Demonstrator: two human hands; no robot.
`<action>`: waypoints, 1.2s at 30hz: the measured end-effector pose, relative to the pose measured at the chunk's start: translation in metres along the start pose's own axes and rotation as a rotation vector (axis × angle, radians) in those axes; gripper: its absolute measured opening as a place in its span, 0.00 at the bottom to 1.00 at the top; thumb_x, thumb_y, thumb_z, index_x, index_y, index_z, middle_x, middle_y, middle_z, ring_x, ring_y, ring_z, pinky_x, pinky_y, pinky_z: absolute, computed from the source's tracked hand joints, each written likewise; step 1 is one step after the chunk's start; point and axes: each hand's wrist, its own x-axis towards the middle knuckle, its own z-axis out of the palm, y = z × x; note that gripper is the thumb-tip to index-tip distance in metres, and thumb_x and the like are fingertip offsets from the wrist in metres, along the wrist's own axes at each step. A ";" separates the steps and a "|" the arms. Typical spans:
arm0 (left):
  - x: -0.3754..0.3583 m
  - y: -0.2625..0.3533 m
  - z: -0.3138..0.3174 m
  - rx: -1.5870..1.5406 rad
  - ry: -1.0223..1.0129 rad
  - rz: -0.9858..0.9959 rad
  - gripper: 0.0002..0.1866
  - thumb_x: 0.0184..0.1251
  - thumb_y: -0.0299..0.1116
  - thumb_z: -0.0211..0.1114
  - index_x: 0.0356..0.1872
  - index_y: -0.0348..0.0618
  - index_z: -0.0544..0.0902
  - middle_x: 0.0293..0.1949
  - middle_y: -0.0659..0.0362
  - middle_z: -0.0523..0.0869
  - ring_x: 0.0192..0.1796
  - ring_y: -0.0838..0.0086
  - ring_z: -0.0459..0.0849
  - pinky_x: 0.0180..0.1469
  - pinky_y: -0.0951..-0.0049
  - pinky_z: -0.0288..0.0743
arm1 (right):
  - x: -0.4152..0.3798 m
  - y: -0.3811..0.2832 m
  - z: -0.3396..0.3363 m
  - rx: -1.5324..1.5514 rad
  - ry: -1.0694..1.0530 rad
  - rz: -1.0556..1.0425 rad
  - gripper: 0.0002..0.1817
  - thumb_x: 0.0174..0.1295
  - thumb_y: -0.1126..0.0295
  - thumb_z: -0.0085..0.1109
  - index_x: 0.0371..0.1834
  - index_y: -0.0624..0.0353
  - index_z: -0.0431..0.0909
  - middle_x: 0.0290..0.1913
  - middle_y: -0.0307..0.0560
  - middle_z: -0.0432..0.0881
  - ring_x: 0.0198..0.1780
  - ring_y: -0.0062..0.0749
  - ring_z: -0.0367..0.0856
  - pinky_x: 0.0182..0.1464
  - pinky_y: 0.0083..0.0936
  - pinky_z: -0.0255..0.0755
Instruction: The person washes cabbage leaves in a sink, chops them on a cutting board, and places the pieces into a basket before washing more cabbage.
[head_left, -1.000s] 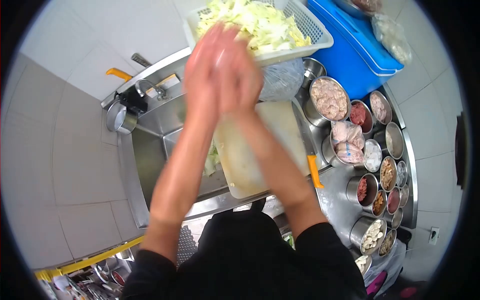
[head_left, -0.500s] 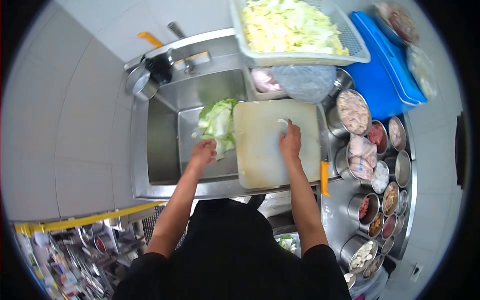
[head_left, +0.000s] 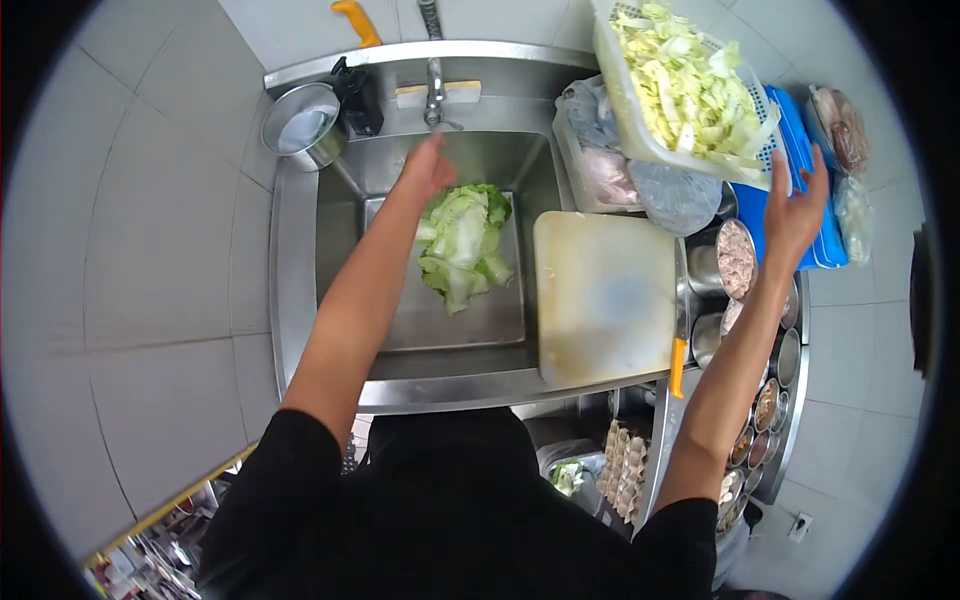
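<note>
My left hand [head_left: 428, 172] reaches over the sink just below the tap [head_left: 434, 100], slightly blurred, a finger stretched towards the tap; it seems to hold nothing. Nearer to me, pale green cabbage leaves [head_left: 465, 240] lie on the sink floor. My right hand [head_left: 796, 208] is raised beside the right corner of a white plastic basket [head_left: 650, 145], fingers spread and holding nothing. Shredded cabbage [head_left: 690, 90] fills that basket, with some strips over its rim near my fingers. A white cutting board [head_left: 605, 300] lies across the sink's right side.
An orange-handled knife [head_left: 678, 365] lies along the board's right edge. A metal pot [head_left: 302, 125] and black bottle [head_left: 360, 100] stand at the sink's back left. Tubs of meat [head_left: 736, 258] line the right counter. Egg trays [head_left: 625, 470] are below.
My right hand has moved from the cutting board up and right to the basket, and the small white scrap is gone from the board. My left hand has left the cabbage for the tap.
</note>
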 end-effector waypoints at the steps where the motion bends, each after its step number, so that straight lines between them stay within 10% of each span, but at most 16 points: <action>1: 0.015 0.015 0.010 0.004 0.032 -0.002 0.31 0.68 0.52 0.52 0.64 0.43 0.62 0.61 0.38 0.67 0.59 0.48 0.71 0.58 0.47 0.67 | -0.010 -0.020 0.000 0.010 0.123 -0.031 0.19 0.60 0.66 0.61 0.52 0.65 0.74 0.46 0.52 0.81 0.39 0.34 0.80 0.43 0.26 0.73; 3: 0.042 0.033 0.022 -0.278 -0.133 0.016 0.19 0.69 0.51 0.49 0.43 0.44 0.64 0.52 0.31 0.69 0.52 0.46 0.73 0.58 0.40 0.65 | -0.070 -0.037 0.015 0.287 0.055 0.143 0.19 0.59 0.68 0.62 0.51 0.64 0.75 0.45 0.49 0.81 0.39 0.33 0.79 0.44 0.26 0.73; 7: 0.059 0.041 0.030 -0.870 -0.159 0.043 0.17 0.70 0.48 0.49 0.41 0.43 0.63 0.53 0.33 0.69 0.52 0.45 0.74 0.59 0.38 0.64 | -0.231 -0.081 0.061 0.203 -0.484 0.216 0.22 0.52 0.76 0.61 0.53 0.64 0.72 0.46 0.52 0.77 0.43 0.35 0.75 0.48 0.30 0.70; 13: 0.031 0.009 0.033 -0.278 -0.256 -0.028 0.18 0.70 0.42 0.51 0.51 0.39 0.69 0.53 0.46 0.76 0.50 0.53 0.78 0.53 0.49 0.73 | -0.397 -0.071 0.217 0.241 -1.147 0.532 0.25 0.51 0.70 0.63 0.54 0.63 0.72 0.50 0.57 0.77 0.49 0.50 0.78 0.50 0.36 0.72; 22: 0.010 -0.088 -0.079 0.765 -0.140 0.163 0.17 0.64 0.35 0.62 0.51 0.39 0.77 0.48 0.55 0.82 0.47 0.70 0.81 0.52 0.74 0.72 | -0.541 -0.060 0.439 -0.091 -1.068 0.680 0.22 0.56 0.64 0.56 0.53 0.62 0.70 0.51 0.67 0.74 0.39 0.55 0.81 0.44 0.42 0.77; 26: 0.022 -0.124 -0.126 1.163 -0.015 0.230 0.19 0.59 0.32 0.64 0.52 0.40 0.76 0.50 0.51 0.82 0.49 0.65 0.81 0.54 0.68 0.73 | -0.459 -0.095 0.406 0.108 -1.163 0.221 0.20 0.57 0.62 0.53 0.49 0.61 0.72 0.47 0.68 0.76 0.35 0.54 0.82 0.40 0.42 0.78; 29: 0.042 -0.116 -0.122 1.491 0.108 0.894 0.22 0.53 0.30 0.67 0.52 0.41 0.77 0.48 0.48 0.82 0.50 0.55 0.81 0.55 0.63 0.73 | -0.403 -0.122 0.416 0.016 -1.152 0.256 0.16 0.53 0.64 0.56 0.41 0.61 0.79 0.40 0.60 0.81 0.41 0.48 0.82 0.44 0.37 0.77; 33: 0.049 -0.098 -0.092 1.114 -0.241 0.330 0.22 0.55 0.29 0.65 0.53 0.40 0.76 0.50 0.49 0.81 0.49 0.63 0.81 0.53 0.65 0.73 | -0.278 -0.124 0.366 0.111 -1.629 -0.181 0.19 0.52 0.64 0.58 0.45 0.62 0.78 0.44 0.58 0.82 0.44 0.47 0.82 0.46 0.37 0.76; 36: 0.050 -0.099 -0.067 0.759 -0.227 -0.013 0.20 0.58 0.32 0.67 0.52 0.39 0.76 0.47 0.53 0.82 0.46 0.67 0.82 0.50 0.67 0.75 | -0.261 -0.094 0.336 0.718 -1.078 0.174 0.21 0.60 0.60 0.55 0.51 0.63 0.75 0.43 0.59 0.82 0.47 0.46 0.81 0.49 0.36 0.74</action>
